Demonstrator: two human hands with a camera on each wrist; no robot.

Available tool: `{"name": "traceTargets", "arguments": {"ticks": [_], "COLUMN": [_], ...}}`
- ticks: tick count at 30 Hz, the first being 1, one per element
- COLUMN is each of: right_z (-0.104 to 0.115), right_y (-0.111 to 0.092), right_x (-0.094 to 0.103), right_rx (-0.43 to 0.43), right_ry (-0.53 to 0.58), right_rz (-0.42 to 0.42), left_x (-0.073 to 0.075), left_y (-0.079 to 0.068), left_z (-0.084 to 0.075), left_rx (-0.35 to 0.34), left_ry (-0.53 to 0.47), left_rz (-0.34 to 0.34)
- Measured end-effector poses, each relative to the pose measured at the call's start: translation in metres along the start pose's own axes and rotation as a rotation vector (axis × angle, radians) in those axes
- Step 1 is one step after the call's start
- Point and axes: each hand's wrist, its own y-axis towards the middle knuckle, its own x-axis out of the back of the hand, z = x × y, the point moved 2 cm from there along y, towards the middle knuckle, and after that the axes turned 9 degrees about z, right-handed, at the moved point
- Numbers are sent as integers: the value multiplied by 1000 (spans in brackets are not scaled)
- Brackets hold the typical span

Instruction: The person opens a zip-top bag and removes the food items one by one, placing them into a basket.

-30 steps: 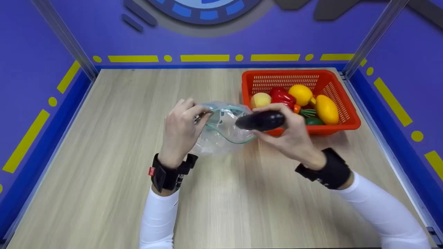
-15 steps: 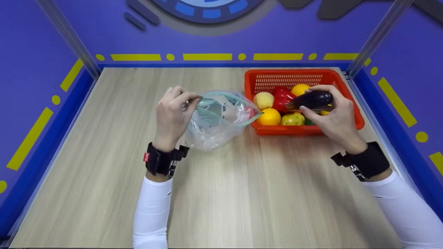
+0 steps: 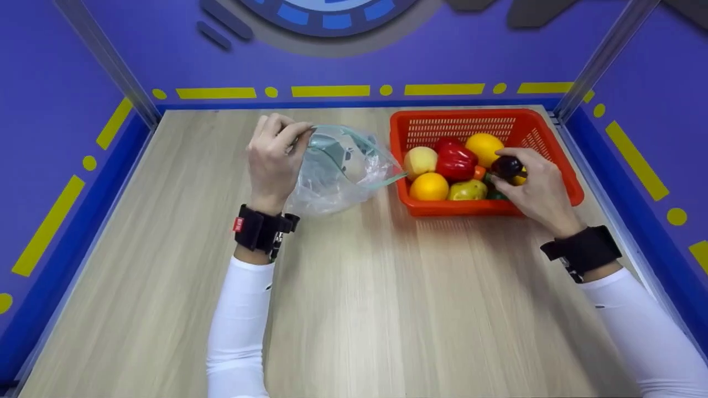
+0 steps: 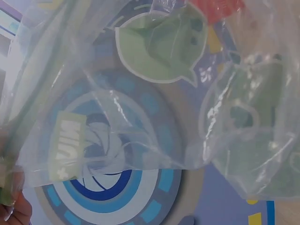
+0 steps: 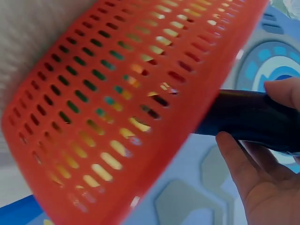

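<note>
My left hand [image 3: 276, 157] pinches the rim of a clear zip bag [image 3: 326, 188] with a pale green zip edge, its mouth gaping toward the basket. Printed pale green shapes show on the bag [image 4: 164, 51] in the left wrist view. Over the right part of the red basket [image 3: 442, 209], my right hand [image 3: 539, 185] grips a dark eggplant [image 3: 506, 166]. From the right wrist view, the eggplant [image 5: 253, 117] lies between thumb and fingers, its far end hidden behind the basket's rim.
In the basket lie a red bell pepper [image 3: 456, 160], a pale peach-like fruit [image 3: 420, 162], an orange [image 3: 429, 187], a yellow-green fruit [image 3: 468, 190] and a yellow fruit [image 3: 484, 148]. Blue walls stand behind and beside the wooden table [image 3: 354, 309].
My right hand has carried the eggplant rightward from the bag's mouth to above the basket, where the eggplant now points downward. My left hand has lifted the bag's rim and moved it away from me.
</note>
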Motion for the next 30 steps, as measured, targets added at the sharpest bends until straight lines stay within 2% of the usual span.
{"name": "traceTargets", "arguments": {"ticks": [7,14,21,30], "right_z": [-2,-1,-6,-3], "right_y": [-3,-8,-12,-17], "right_x": [-9,-19,-30,-30], "right_rx": [7,-29,-16,-33], "right_ry": [-35,-49,-42,-28], "right_rz": [76,143,156,131], "left_x": [-15,-19,-21,-26], "left_y": [-26,-61,-87,-109], "left_z": [2,9,20,32], "left_rx": [-81,-97,-54,52], "left_ry": [-21,-2,40,65], "left_rz": [24,92,174,293]}}
